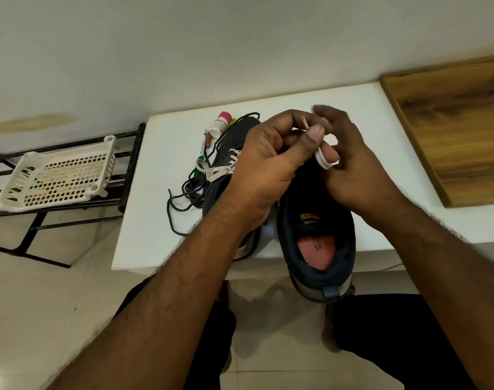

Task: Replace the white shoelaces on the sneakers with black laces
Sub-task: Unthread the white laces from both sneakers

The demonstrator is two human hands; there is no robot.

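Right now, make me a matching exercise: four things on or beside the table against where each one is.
Things:
1. black lace
2. white basket
3. near sneaker
4. pink-capped bottle

Places:
A. on the black rack
B. under both hands, heel over the table edge
C. at the far sneaker's toe
D. loose on the table, left of the sneakers

Pairs: 1-D, 2-A, 3-B, 4-C

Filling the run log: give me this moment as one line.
step: unlacing near sneaker | left hand and right hand: gripping white lace | far sneaker: white-laced | black laces: loose on table
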